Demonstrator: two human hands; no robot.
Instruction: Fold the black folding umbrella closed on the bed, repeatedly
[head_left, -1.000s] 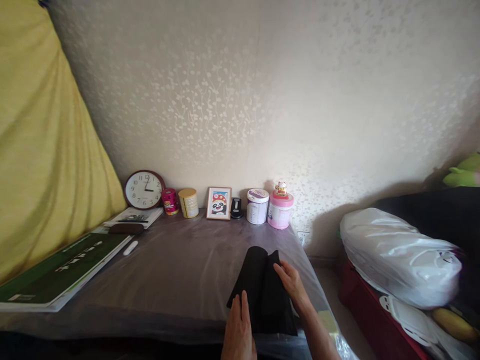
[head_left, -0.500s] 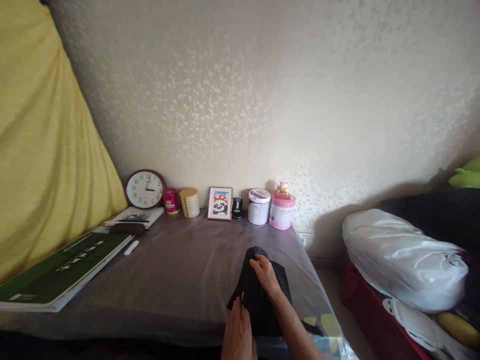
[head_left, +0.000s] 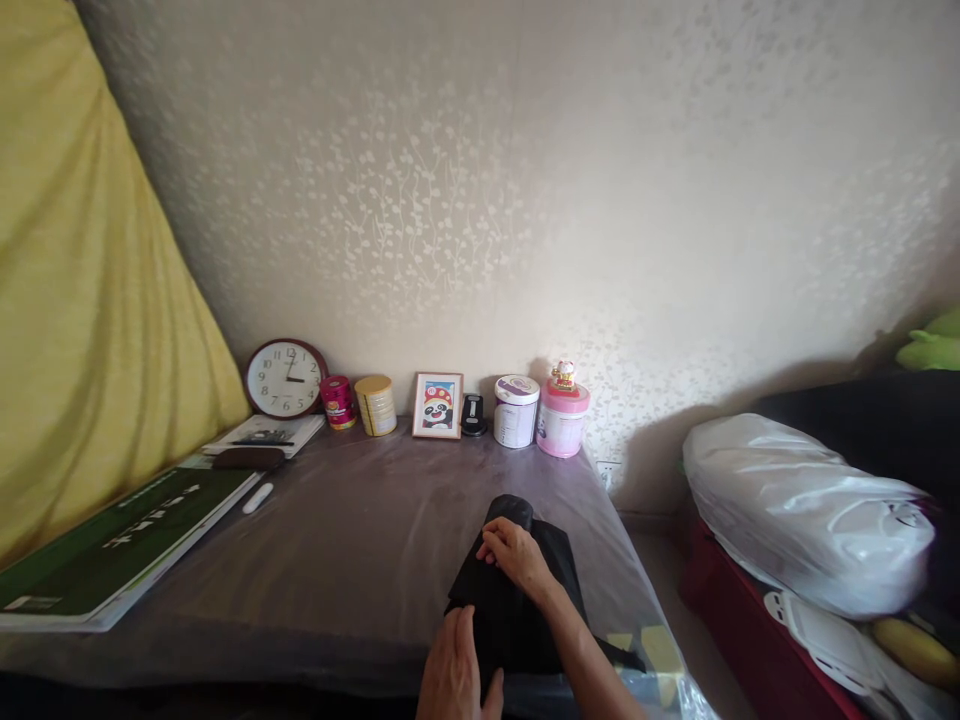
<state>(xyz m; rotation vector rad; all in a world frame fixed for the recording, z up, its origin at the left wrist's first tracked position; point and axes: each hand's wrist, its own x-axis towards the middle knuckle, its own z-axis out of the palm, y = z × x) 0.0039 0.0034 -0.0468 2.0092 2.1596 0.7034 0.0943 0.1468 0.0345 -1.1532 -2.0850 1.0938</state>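
At the near right of the grey surface (head_left: pixel 337 540), one piece of black fabric (head_left: pixel 502 625) is lying. The left hand (head_left: pixel 454 665) is resting on its near left part, fingers together, thumb apart; the right hand (head_left: pixel 517 560) is curling its fingers on top. Whether either is pinching fabric, I cannot tell. Four canisters (head_left: pixel 376 407), one clock (head_left: pixel 285 378) and one framed picture (head_left: pixel 438 407) are lining the far edge. The right forearm (head_left: pixel 577 635) is hiding some fabric.
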